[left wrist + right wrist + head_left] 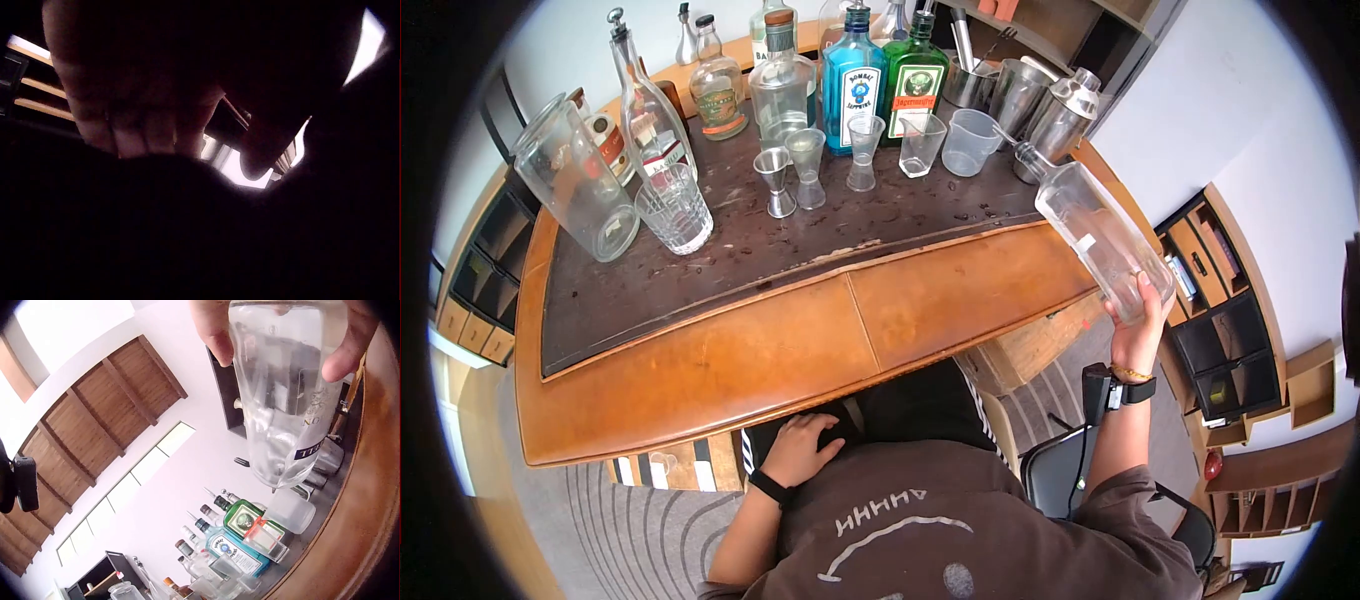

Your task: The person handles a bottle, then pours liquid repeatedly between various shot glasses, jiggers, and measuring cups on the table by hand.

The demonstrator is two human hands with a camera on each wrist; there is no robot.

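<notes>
"Where's the clear bottle (1105, 235)?"

"Between two and three o'clock in the head view, at the right edge of the worktop (750, 245). It's tilted, its neck aimed toward ten or eleven."

"Who has it?"

"The right hand (1138, 312), clamped round the lower end. The right wrist view shows digits on both sides of the glass."

"And the left hand (802, 447)?"

"Well apart from the other, at seven o'clock, resting on the lap (915, 405) with its fingers loose. The left wrist view is mostly too dark to read."

"What's near the neck?"

"The plastic cup (968, 148) at one o'clock and the shaker (1062, 118) between one and two. Whether the neck touches either, I can't tell."

"The rest?"

"The blue bottle (855, 95) and green bottle (917, 85) stand side by side around twelve, the steel jigger (776, 185) between ten and eleven, the tumbler (675, 212) at ten."
</notes>
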